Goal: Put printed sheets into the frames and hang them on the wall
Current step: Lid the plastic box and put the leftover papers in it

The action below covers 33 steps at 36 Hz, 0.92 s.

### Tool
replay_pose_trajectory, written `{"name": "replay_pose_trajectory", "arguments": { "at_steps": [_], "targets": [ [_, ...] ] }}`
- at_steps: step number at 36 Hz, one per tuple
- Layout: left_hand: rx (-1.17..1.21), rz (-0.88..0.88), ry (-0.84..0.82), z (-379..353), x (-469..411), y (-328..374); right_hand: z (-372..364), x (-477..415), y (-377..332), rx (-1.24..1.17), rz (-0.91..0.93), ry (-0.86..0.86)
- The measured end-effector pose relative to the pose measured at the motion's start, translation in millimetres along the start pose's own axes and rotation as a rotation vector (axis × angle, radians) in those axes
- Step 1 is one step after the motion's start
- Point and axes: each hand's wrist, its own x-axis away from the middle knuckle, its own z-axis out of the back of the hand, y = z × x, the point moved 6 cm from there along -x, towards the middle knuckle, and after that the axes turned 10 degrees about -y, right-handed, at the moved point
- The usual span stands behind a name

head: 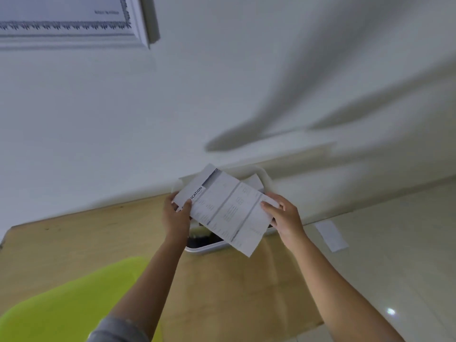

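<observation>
I hold a printed sheet [229, 211] with grey text columns and a dark heading between both hands, tilted over a white tray. My left hand [176, 217] pinches its left end, thumb on top. My right hand [283, 215] grips its right end. More white paper [255, 181] shows behind the sheet, inside the tray. A white frame [138, 23] with a bordered certificate in it hangs on the wall at the top left.
A white tray [209, 248] with a dark inside sits on brown cardboard [81, 238] on the floor by the wall. A lime-green object [74, 299] fills the lower left. A white paper strip [330, 235] lies on the pale tiled floor to the right.
</observation>
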Motion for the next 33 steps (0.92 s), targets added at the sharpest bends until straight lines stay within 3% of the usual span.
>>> {"name": "replay_pose_trajectory", "arguments": {
  "at_steps": [6,12,17,24,33],
  "targets": [
    [0.094,0.072,0.128,-9.9,-9.7,-22.9,-14.0,-26.0,14.1,-0.111,-0.009,0.098],
    [-0.077,0.100,0.138,-17.3,-14.8,-45.4,-3.1,-59.9,25.0,0.125,-0.067,0.202],
    [-0.410,0.174,0.036,-18.6,-17.2,-60.9,6.1,-94.4,34.7,0.323,-0.073,0.107],
    [-0.576,0.227,-0.108,-31.0,-23.2,-69.8,6.0,-120.2,38.4,0.595,-0.066,-0.057],
    [-0.839,0.223,-0.107,-44.0,-25.4,-69.1,-9.5,-133.7,44.8,0.948,-0.022,-0.165]
  ]
}}
